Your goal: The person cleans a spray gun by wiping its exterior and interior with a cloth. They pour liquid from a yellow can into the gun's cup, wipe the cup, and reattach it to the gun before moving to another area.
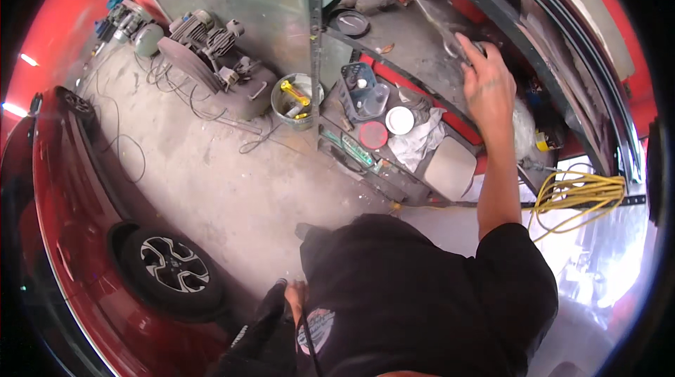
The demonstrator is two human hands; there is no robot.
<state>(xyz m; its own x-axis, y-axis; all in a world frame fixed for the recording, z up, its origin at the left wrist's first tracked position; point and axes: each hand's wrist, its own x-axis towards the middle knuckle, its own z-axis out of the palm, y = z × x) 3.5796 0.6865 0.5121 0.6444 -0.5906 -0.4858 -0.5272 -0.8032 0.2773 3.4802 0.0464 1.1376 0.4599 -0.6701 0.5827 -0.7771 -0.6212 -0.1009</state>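
My right hand is stretched out over the upper shelf of a metal rack. Its fingers are closed at the end of a long, thin, greyish tool whose exact kind I cannot make out. Down by my waist, my left hand shows only in part beside a dark object, and its fingers are mostly hidden. Below the right arm, the lower shelf bears a blue plastic basket, a white round lid, a red round lid and a crumpled whitish cloth.
A coil of yellow cable hangs at the rack's right end. A bucket with a yellow tool stands on the floor left of the rack, near a dusty air compressor. Cables lie across the floor. A dark red car stands at left.
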